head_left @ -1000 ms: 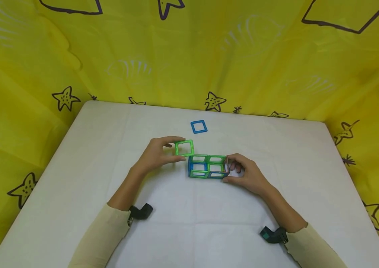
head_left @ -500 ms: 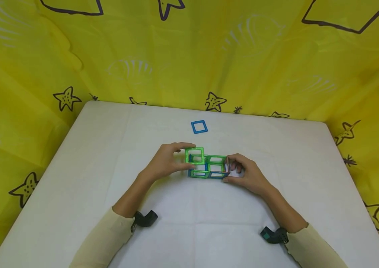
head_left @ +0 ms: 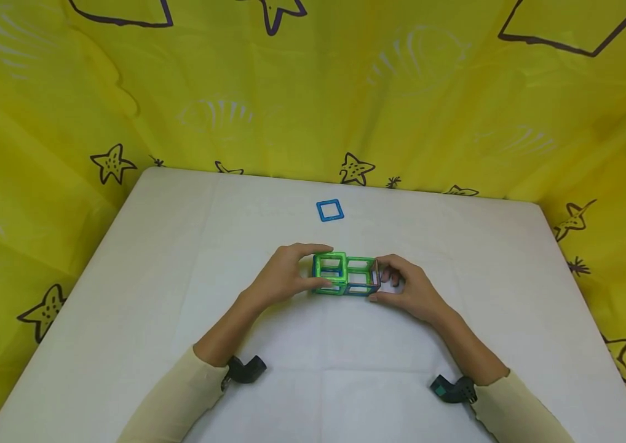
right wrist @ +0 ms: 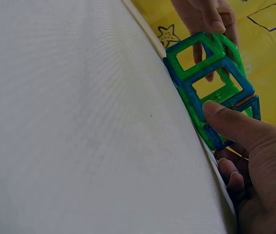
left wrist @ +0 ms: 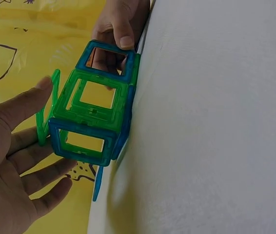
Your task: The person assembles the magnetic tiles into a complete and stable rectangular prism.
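Note:
A box-like structure of green and blue square magnetic tiles stands on the white table, two cells long. Over its left cell, my left hand pinches a loose green square magnetic tile between thumb and fingers. In the left wrist view, that green tile sits tilted at the structure's upper side; whether it is fully attached I cannot tell. My right hand grips the structure's right end. Its thumb presses on a blue tile in the right wrist view, and its other fingers lie partly hidden behind.
A single blue square tile lies flat on the table beyond the structure. Behind the table hangs a yellow cloth with drawn stars and fish. Small black cameras are strapped to both wrists.
My left hand has carried the green tile to the right and toward me, from beyond the structure's left corner to over its left cell. The right hand has stayed still.

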Demonstrator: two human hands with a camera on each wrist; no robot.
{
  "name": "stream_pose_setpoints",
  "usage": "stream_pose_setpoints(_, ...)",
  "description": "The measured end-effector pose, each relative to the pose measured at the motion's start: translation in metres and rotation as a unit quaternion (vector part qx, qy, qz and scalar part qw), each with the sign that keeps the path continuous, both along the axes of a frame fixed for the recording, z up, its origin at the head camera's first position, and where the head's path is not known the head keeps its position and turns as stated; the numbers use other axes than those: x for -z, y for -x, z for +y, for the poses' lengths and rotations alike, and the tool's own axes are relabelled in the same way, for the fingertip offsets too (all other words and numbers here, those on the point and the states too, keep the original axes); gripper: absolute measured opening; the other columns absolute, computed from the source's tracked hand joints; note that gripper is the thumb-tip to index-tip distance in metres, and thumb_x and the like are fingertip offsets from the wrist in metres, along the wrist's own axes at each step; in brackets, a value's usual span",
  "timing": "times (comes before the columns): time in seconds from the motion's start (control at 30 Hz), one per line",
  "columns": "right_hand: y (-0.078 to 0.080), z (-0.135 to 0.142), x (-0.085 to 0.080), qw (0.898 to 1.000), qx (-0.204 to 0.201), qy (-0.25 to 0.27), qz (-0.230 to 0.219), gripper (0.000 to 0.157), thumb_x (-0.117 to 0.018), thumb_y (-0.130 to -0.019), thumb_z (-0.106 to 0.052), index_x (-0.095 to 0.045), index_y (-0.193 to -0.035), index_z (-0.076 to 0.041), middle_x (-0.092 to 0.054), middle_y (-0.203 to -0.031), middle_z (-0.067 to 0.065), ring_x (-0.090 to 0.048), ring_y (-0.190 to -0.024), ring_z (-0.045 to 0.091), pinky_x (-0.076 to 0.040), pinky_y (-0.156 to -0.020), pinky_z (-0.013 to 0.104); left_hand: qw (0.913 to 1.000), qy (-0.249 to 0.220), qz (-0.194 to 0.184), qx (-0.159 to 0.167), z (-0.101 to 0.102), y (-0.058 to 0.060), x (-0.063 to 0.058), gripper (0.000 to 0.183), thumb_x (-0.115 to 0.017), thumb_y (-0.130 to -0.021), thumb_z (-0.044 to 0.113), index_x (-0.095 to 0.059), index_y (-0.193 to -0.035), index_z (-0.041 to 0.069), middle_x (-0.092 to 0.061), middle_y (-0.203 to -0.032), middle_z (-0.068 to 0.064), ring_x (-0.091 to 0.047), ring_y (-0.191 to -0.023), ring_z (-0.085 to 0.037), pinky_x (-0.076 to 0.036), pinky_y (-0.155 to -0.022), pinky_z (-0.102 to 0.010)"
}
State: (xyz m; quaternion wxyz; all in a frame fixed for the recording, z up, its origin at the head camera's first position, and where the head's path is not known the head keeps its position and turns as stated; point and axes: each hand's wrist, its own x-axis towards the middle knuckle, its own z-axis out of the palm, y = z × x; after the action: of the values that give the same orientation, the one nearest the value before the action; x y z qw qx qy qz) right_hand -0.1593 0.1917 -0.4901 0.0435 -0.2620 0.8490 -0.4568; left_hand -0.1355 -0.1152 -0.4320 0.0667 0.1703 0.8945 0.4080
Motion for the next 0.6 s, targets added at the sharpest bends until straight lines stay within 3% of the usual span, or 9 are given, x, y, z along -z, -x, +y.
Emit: stream_pose_setpoints(0.6,0.0002,-0.0002,0.0010,1.000,0.000,0.001,0.000,0.063,-0.097,-0.075,-0.011,-0.066,-0.130,-0.009,-0.061,-0.097,0.005,-0.051,-0.085,0.022,-0.042,-0.070,0.027,0.9999,0.009,0.005,0.012,-0.0007,0.0017,0.0057,0.062,-0.091,-0.085,0.028,-0.068,-0.141,0.013,-0.067,-0.140,-0.006,-0.056,-0.137,-0.029,-0.043,-0.114,-0.048)
